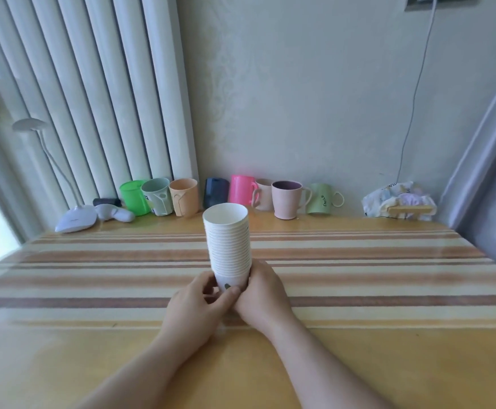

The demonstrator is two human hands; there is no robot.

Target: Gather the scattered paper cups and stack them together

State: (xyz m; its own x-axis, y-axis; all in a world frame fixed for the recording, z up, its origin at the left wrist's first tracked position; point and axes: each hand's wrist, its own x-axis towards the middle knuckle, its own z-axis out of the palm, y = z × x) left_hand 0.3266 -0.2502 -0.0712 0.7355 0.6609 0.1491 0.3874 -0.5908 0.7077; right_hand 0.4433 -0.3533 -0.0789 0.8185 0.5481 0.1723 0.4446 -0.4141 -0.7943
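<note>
Stack of paper cups [228, 243] upright mid-table [358, 290] | left hand [195, 305], right hand [263, 293] both gripping base | light, thin-walled, crushable, top-heavy | hold low, gently.

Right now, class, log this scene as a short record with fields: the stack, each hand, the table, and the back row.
stack: paper cups nested, upright, mouth up
left hand: grips stack base
right hand: grips stack base, opposite side
table: striped cloth, no loose paper cups seen
back row: coloured mugs along wall
far left: white desk lamp
</note>
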